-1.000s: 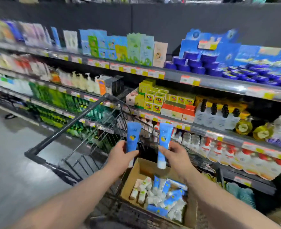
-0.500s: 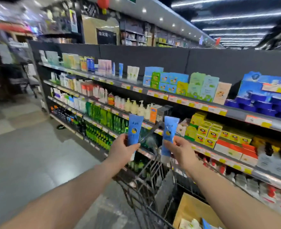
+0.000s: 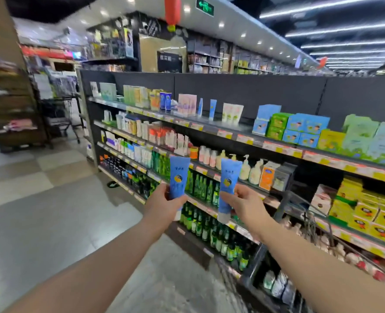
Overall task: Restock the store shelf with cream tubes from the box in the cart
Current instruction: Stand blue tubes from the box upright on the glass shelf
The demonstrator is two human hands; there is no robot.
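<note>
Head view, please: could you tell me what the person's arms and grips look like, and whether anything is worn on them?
Both arms are bare as far as the frame shows. The left forearm and right forearm show no sleeve or cuff. The left grip and right grip wear no glove; no watch, bracelet or ring shows.

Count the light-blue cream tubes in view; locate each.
4: left tube in the left hand, right tube in the right hand, two shelf tubes upright on the top shelf; others may be hidden.
</note>
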